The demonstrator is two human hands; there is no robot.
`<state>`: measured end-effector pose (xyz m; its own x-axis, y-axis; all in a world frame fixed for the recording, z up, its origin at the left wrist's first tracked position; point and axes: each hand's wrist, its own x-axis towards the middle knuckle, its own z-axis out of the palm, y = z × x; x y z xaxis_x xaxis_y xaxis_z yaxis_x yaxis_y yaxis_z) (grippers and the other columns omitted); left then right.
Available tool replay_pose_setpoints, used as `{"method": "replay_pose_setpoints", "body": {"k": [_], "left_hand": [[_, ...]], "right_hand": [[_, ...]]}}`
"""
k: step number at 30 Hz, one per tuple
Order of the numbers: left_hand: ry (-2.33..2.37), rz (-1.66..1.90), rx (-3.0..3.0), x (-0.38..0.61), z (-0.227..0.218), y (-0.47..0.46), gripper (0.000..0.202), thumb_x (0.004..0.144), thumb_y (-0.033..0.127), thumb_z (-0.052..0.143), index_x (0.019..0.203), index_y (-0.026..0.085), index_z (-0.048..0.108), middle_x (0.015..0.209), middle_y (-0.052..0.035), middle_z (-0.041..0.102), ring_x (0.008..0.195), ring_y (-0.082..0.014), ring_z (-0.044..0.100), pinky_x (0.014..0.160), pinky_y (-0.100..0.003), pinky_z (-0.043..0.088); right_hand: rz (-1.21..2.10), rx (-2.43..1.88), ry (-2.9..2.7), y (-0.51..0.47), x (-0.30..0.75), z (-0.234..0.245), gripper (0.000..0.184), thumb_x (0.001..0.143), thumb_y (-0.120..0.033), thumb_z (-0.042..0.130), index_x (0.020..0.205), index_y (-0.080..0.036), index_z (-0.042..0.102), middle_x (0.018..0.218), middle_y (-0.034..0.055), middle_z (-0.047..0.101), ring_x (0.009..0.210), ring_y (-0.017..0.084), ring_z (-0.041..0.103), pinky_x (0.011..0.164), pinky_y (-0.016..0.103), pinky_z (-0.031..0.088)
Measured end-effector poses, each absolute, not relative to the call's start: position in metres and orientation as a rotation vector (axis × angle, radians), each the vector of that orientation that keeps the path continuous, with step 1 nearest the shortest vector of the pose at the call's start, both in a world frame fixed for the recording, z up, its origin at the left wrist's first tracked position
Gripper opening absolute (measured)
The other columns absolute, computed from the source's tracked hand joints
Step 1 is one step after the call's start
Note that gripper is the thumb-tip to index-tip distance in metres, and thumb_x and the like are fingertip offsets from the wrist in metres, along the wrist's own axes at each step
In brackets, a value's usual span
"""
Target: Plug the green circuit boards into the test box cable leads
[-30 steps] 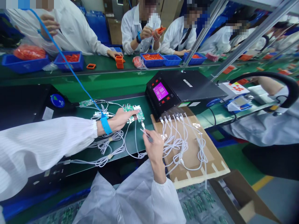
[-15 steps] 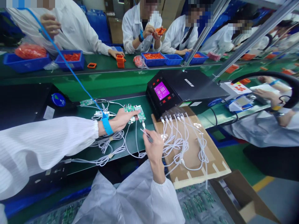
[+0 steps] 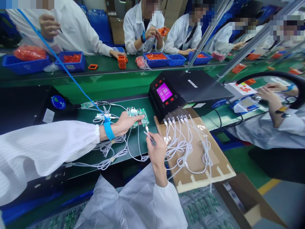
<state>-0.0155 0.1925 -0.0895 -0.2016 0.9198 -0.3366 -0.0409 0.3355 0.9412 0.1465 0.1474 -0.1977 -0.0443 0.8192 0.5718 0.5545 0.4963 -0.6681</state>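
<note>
My left hand [image 3: 125, 123] is closed around green circuit boards [image 3: 144, 117], its thumb lying across them. The boards are held above the bench, and how many there are is hard to make out. My right hand [image 3: 156, 149] pinches a white cable just below its plug [image 3: 146, 129]. That plug meets the lower edge of the right-hand board; whether it is fully seated cannot be seen. A thin greyish piece also shows between the right fingers, too small to name. A blue wrist strap [image 3: 109, 129] with a cord circles my left wrist.
A black tester [image 3: 190, 89] with a purple screen stands right, white cables [image 3: 182, 146] running from it over a cardboard sheet [image 3: 214, 168]. More coiled cables [image 3: 109, 152] lie left, beside another black box [image 3: 26, 101]. Co-workers sit opposite behind blue bins [image 3: 71, 65] of orange parts.
My hands and the circuit boards hold almost the same place, the boards turned very slightly. At the right, a co-worker's hands have shifted.
</note>
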Motion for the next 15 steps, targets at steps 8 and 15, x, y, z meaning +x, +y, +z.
{"method": "replay_pose_setpoints", "body": {"k": [8,15], "left_hand": [[1.42,1.097,0.832,-0.02,-0.098,0.196,0.034,0.056,0.032,0.096,0.065,0.017,0.067,0.076,-0.0061,0.069,0.076,-0.0223,0.067,0.082,-0.04,0.057],[1.515,1.119,0.977,-0.019,-0.102,0.194,0.036,0.062,0.035,0.094,0.068,0.02,0.062,0.071,-0.006,0.069,0.073,-0.024,0.066,0.074,-0.038,0.052]], "right_hand": [[0.386,-1.197,-1.74,0.148,0.152,-0.194,0.021,0.102,-0.027,0.057,0.1,-0.018,0.075,0.085,0.0054,0.073,0.078,0.019,0.068,0.076,0.032,0.053],[0.586,-1.286,-1.667,0.155,0.163,-0.183,0.033,0.108,-0.04,0.044,0.105,-0.02,0.07,0.088,0.0064,0.074,0.078,0.02,0.071,0.074,0.032,0.054]]}}
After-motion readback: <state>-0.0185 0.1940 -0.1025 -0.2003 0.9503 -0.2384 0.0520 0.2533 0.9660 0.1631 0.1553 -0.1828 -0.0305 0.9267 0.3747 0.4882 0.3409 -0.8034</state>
